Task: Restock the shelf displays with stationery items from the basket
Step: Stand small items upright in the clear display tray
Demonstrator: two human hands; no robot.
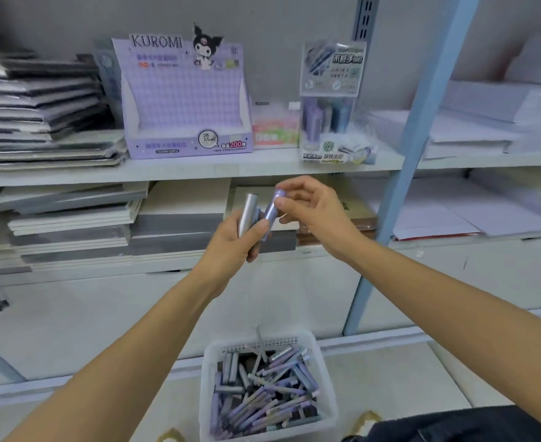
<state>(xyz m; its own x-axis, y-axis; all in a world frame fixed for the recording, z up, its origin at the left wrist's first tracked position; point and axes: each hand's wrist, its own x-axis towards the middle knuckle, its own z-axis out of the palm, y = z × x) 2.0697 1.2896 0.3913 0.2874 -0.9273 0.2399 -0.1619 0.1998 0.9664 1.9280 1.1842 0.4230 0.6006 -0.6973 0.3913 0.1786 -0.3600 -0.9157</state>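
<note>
Head view: both hands (230,232) (310,208) pinched tubes (270,212); the Kuromi box (186,100) was empty, the basket (326,409) full.

— How many tubes do we hold?
— Two: one silver tube (249,215), one purple tube (270,212).
— Display boxes far up?
— Two: purple box (184,100) left, clear box (331,100) right. One basket (267,386) near, too many tubes to count.

The display box (186,100) is lilac with a pale checked pattern (black lettering on top). One tube (249,212) is silver, the other tube (271,212) lavender. The basket (326,406) is white, the upright post (415,129) light blue.
</note>
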